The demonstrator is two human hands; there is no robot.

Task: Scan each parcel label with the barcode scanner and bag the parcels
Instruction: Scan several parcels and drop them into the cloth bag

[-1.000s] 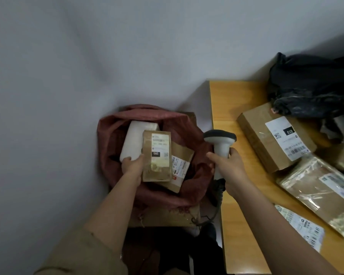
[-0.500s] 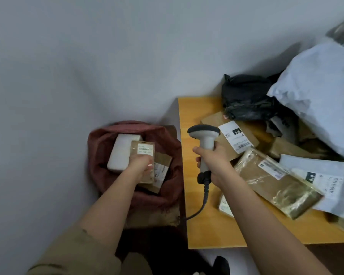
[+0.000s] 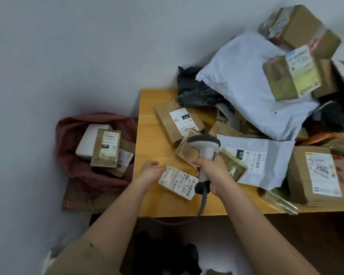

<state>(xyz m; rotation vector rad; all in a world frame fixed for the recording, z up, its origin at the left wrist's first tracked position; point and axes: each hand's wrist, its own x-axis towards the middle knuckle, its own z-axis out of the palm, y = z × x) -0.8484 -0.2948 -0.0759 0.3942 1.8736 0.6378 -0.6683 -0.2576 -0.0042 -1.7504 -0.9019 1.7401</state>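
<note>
- Parcel with the white label lies label-up near the table's front edge, so its barcode faces the scanner.
- Left hand touches its left end with loosely curled fingers, apparently about to grasp it; no firm hold shows.
- Right hand is wrapped round the barcode scanner, head tipped down, ready to read.
- Red sack stands open beside the table, parcels already inside, within easy reach for dropping.

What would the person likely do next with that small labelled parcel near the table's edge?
Probably grip the small parcel with the left hand, which is open beside it, and turn its label toward the scanner held in the right hand.
</note>
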